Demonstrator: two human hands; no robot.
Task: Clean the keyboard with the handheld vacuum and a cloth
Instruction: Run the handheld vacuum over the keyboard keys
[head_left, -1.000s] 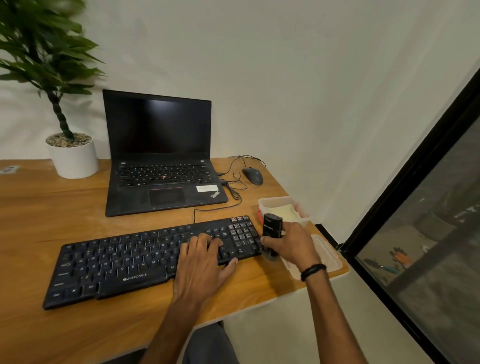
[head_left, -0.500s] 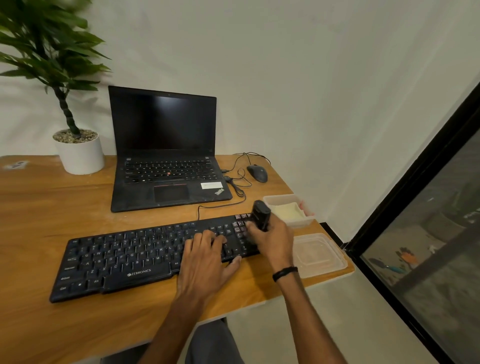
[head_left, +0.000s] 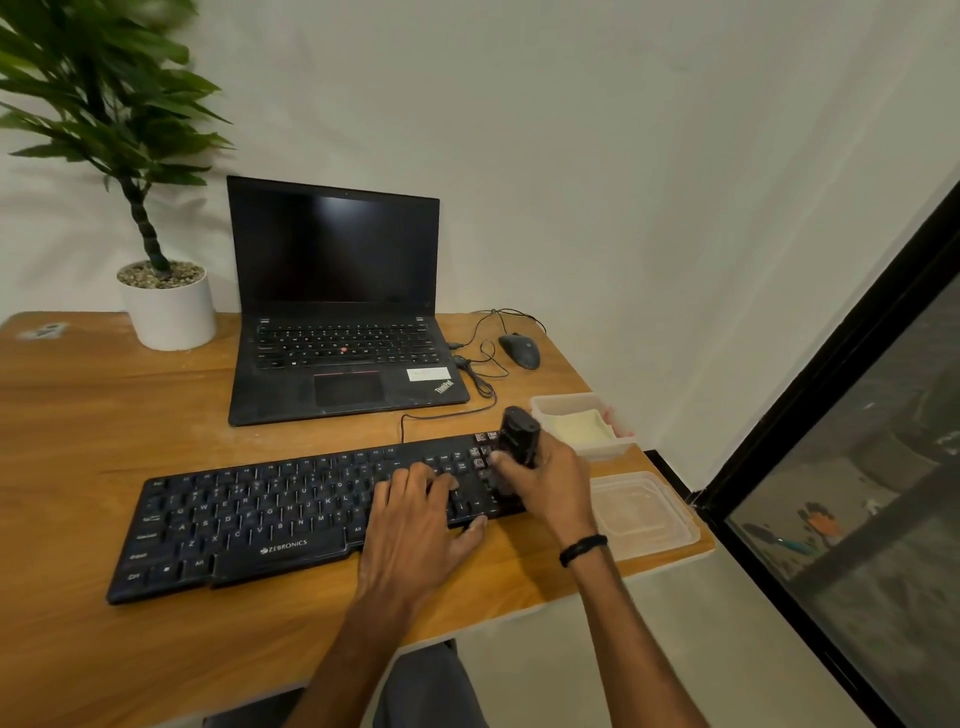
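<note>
Clamped in the right hand (head_left: 551, 480): small black handheld vacuum (head_left: 519, 438).
It was held at the black plastic keyboard (head_left: 249, 519)'s right end; the left hand (head_left: 415, 527) was laid flat on the keys.

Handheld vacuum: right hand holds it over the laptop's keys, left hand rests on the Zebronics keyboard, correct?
No: the head view shows the handheld vacuum in the right hand over the right end of the Zebronics keyboard, not the laptop. The rest holds.

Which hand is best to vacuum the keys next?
The right hand, probably. It grips the handheld vacuum upright over the right end of the keyboard, while the left hand lies flat on the keys, holding nothing.
</note>
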